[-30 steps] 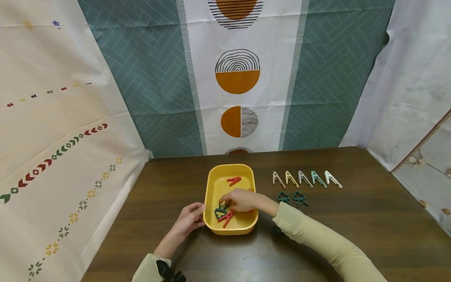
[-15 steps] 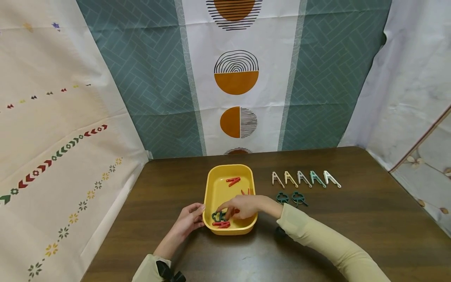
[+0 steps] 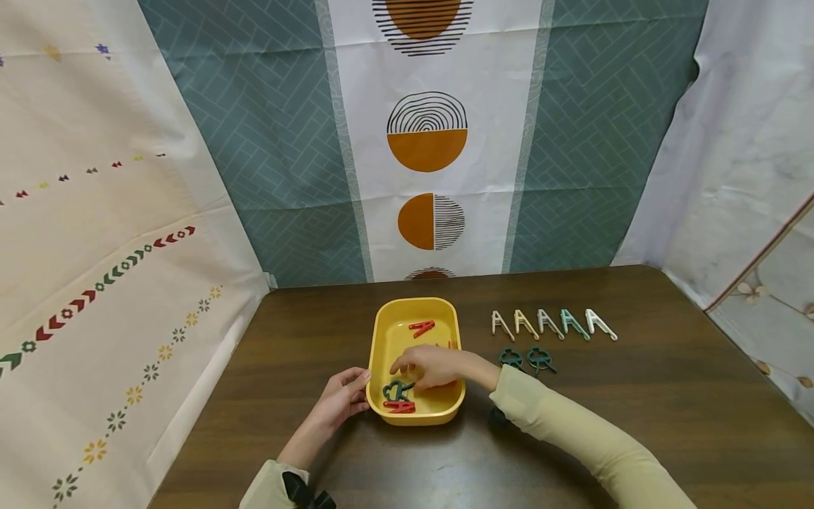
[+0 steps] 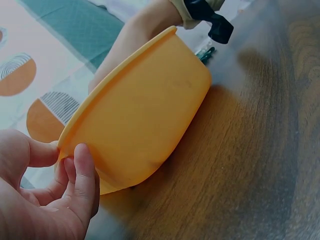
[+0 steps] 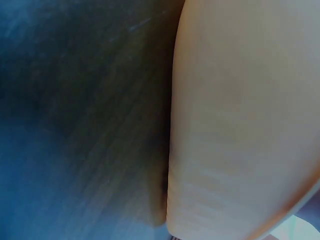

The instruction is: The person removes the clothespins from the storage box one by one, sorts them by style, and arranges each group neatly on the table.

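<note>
A yellow plastic tub (image 3: 378, 332) stands on the table, with my left hand (image 3: 343, 397) at its left side. In the left wrist view, the thumb and fingers of that hand (image 4: 55, 190) pinch the tub's rim. My right hand (image 3: 432, 365) is inside the tub, fingers bent downward, and its palm side is hidden. Just below those fingers lies a dark green clip (image 3: 396, 391) with a rounded head. A red clothespin (image 3: 399, 407) lies beside it at the near end. Another red clothespin (image 3: 422, 328) lies at the far end, and more red shows behind the hand.
Right of the tub, several A-shaped clothespins (image 3: 545, 324) in pale colours and teal form a row on the dark wooden table (image 3: 305, 325). Two dark green clips (image 3: 540, 358) lie below them. Patterned cloths (image 3: 286, 177) hang around the table. The tub's wall (image 5: 240, 120) fills the right wrist view.
The right hand went toward the tub's near end, then back up slightly. The green clip and nearby red clothespin have shifted and turned at the near end. The left hand stays on the rim.
</note>
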A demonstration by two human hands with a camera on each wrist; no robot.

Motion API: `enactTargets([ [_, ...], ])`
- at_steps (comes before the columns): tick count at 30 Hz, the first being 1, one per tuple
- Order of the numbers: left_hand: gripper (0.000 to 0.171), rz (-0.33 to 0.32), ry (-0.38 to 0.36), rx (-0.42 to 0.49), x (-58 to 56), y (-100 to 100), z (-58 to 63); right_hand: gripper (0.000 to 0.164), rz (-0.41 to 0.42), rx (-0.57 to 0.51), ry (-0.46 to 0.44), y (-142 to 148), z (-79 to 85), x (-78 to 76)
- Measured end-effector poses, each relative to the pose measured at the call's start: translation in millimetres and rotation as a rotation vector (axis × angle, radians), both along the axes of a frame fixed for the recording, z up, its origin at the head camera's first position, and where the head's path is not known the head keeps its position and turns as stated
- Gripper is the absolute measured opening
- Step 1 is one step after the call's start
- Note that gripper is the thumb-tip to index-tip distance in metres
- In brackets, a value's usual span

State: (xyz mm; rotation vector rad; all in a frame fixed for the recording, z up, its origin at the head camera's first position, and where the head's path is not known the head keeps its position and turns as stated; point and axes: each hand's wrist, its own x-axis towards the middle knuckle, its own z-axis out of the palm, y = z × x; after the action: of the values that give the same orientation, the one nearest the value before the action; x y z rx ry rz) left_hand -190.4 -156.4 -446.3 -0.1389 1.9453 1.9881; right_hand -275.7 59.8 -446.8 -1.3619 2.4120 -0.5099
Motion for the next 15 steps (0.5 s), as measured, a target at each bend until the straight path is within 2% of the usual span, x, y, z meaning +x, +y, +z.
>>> enactTargets([
  [8, 0.034, -0.004, -0.005, -0.002, -1.4, -0.6, -2.0, 0.049, 0.069, 0.024, -0.033, -8.1, -4.4, 0.5],
  [15, 0.039, 0.014, -0.016, 0.004, -9.9, -5.1, -19.7, 0.048, 0.131, 0.038, -0.061, -13.0, -7.6, -0.9],
])
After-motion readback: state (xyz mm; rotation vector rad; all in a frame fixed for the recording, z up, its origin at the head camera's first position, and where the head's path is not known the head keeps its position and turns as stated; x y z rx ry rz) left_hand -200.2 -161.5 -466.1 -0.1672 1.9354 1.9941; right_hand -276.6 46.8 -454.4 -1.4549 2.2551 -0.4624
